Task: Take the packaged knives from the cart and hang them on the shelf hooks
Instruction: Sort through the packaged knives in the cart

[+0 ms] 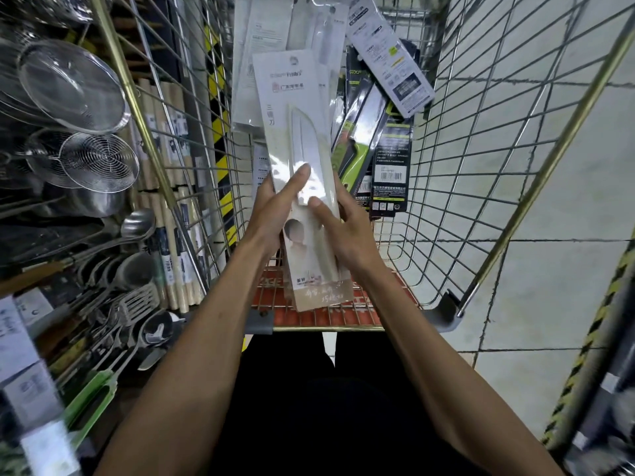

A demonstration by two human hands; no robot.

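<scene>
A long white packaged knife (295,132) stands lengthwise above the wire cart (481,166), hang hole at its far end. My left hand (275,211) grips its left edge, thumb laid across the clear blister. My right hand (343,228) holds the right edge, thumb on the front. Under and beyond it lie several more packaged knives: white ones (261,46) at the back, black-and-green ones (364,139) to the right, and one turned over showing its white printed back (388,53).
On the left, shelves hold wire skimmers (99,159), a mesh strainer (72,84), steel ladles and spatulas (137,304), and wooden rolling pins (171,201). A tiled floor lies to the right. A yellow-black striped edge (584,355) runs at lower right.
</scene>
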